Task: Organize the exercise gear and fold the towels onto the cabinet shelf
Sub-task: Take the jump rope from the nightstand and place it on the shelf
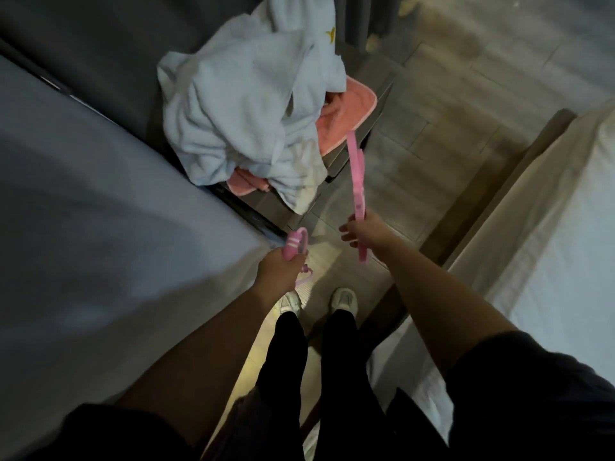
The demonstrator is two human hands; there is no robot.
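Left grip (278, 265) holds a pink handle (293, 243), right grip (362, 235) holds a pink strap (355, 171); open floor (432, 151) between them, towels (239, 104) heaped just ahead

In your left hand (278, 271) you are gripping a handle (292, 246) of smooth, faintly glossy pink plastic. In your right hand (361, 232) you are holding a flat pink band (356, 181) that is looking matt and rubbery. At the far side, a white towel (239, 104) is showing rough terry cloth over a softer coral towel (346, 118). The floor planks (449, 128) are looking like matt wood grain.
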